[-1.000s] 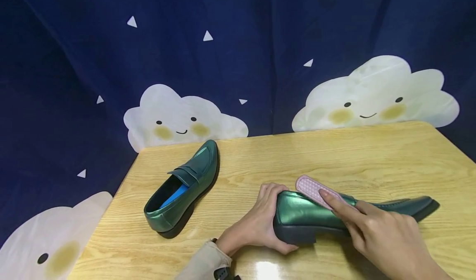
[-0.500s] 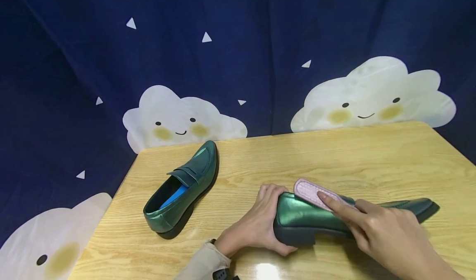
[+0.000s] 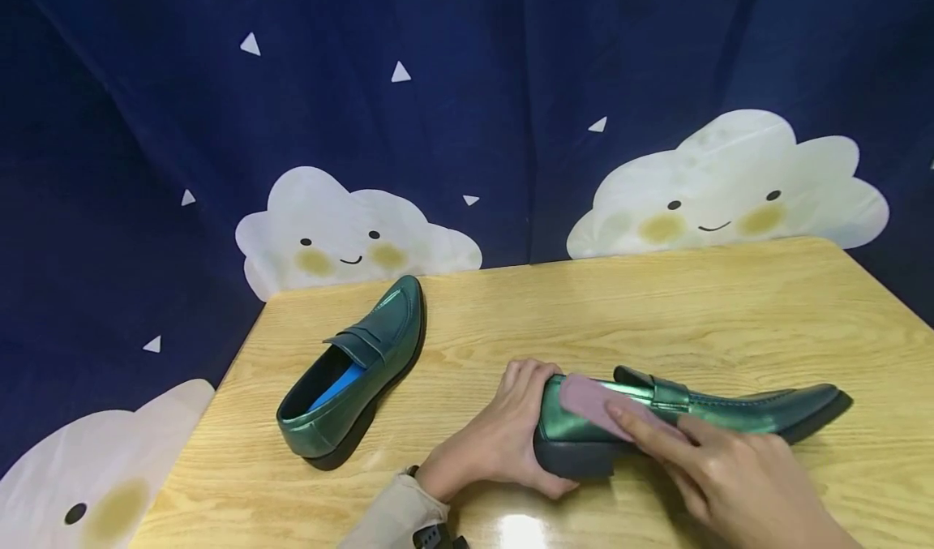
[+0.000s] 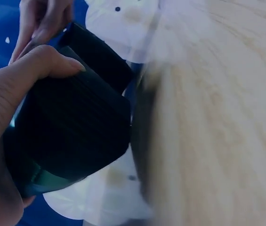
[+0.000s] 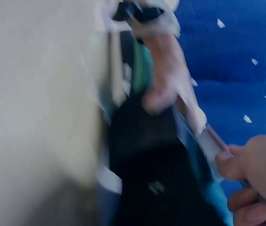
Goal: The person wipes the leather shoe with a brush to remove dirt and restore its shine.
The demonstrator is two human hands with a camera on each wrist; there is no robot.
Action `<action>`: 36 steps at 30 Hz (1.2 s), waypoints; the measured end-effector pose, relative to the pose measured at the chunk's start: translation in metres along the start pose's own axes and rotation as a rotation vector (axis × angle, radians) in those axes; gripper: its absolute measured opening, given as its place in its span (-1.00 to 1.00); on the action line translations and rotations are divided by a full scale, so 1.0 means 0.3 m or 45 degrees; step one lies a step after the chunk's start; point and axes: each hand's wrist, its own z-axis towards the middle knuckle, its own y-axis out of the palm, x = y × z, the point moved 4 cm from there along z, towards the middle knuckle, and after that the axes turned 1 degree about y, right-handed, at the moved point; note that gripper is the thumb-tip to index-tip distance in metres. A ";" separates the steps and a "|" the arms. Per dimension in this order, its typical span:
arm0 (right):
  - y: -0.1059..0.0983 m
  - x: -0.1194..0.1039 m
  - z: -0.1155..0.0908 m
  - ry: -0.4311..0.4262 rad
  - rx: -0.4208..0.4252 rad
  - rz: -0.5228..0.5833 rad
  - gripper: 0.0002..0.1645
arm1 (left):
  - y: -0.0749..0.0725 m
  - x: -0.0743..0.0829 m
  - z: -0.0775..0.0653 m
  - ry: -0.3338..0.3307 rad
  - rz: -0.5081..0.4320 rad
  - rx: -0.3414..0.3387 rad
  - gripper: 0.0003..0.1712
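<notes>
A dark green metallic loafer [image 3: 759, 411] lies on its way across the right of the table, toe to the right, its black sole facing me. My left hand [image 3: 503, 435] grips it round the heel; in the left wrist view the thumb [image 4: 57, 66] presses over the black heel block [image 4: 76, 122]. My right hand [image 3: 737, 476] pinches a pink oblong brush [image 3: 591, 403], index finger stretched along its back. The brush lies against the shoe's side near the heel. In the right wrist view the brush [image 5: 212, 146] is blurred and its underside is mostly hidden.
The matching green loafer [image 3: 365, 371] with a blue insole stands on the left of the light wood table [image 3: 540, 322]. Behind the table hangs a dark blue curtain [image 3: 438, 127] with smiling clouds and white triangles.
The right hand has moved the brush left and down, from the shoe's upper rim onto its side, uncovering the strap across the front. The left hand keeps its grip on the heel.
</notes>
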 end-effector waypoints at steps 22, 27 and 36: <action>-0.027 0.094 -0.071 0.375 -0.006 -0.176 -0.34 | -0.027 0.087 0.053 -0.052 0.433 -0.144 0.38; -0.019 0.064 -0.088 0.348 0.085 -0.144 -0.31 | -0.029 0.089 0.053 -0.068 0.420 -0.173 0.39; -0.005 0.001 -0.090 0.344 0.094 -0.074 -0.35 | -0.027 0.079 0.066 -0.093 0.365 -0.202 0.40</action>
